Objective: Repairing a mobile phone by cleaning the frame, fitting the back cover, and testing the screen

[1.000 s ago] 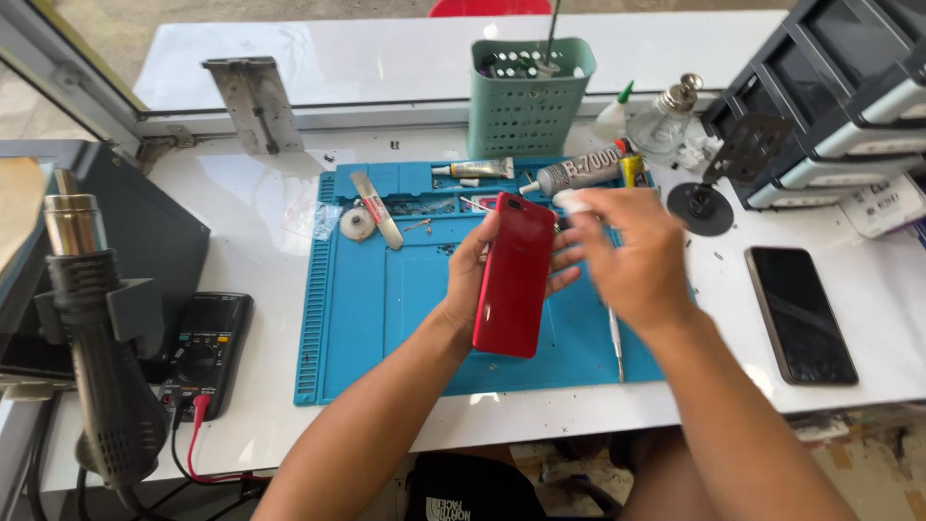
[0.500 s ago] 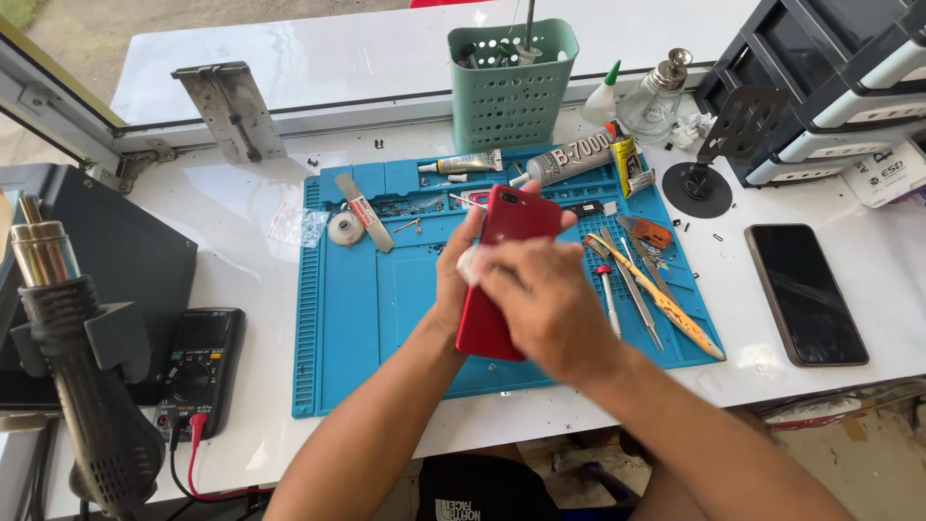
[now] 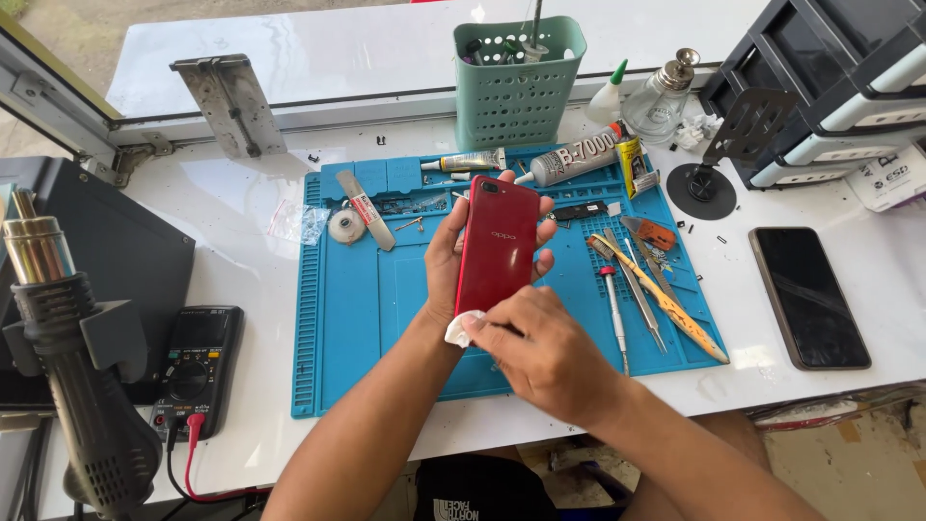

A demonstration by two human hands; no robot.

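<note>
- Phone [image 3: 498, 241], red, back side up, stands tilted above the blue mat [image 3: 367, 318], near the mat's middle.
- Left hand [image 3: 446, 260] cradles the phone from behind and below, thumb along its left edge, fingertips curling round the right edge; the grip is closed on the case.
- Right hand [image 3: 545, 347] sits at the phone's lower end, fingers pinched shut on a small white wad [image 3: 463, 328] that touches the bottom corner of the case.
- Done well, by the look of it, the wiping calls for light, even strokes along the back, the left hand holding the case steady by its edges so fingers stay off the cleaned surface.
- Just right of the hands, on the mat, lie a screwdriver [image 3: 613, 304], tweezers [image 3: 644, 299] and a yellow pry tool [image 3: 675, 318], all apart from the phone.
- Glue tubes [image 3: 569, 164] rest along the mat's far edge, before a green basket [image 3: 519, 92].
- Second phone [image 3: 808, 296], dark, lies screen up on the white table [image 3: 241, 260], well to the right.
- Multimeter [image 3: 198, 367] and heat gun [image 3: 68, 357] sit at far left.
</note>
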